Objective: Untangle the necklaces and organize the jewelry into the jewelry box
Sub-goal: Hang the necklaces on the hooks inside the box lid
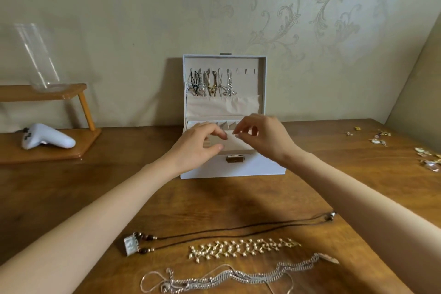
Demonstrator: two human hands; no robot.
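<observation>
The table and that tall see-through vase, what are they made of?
The table looks like wood with a smooth, slightly shiny finish: it is brown with darker grain streaks. The vase looks like clear glass, though it could be clear plastic: the wall shows through it, and bright streaks glint along its side.

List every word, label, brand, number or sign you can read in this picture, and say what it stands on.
None can be read.
The jewelry box and its metal clasp show no lettering.
Any marks on the white controller are too small to tell.
</observation>
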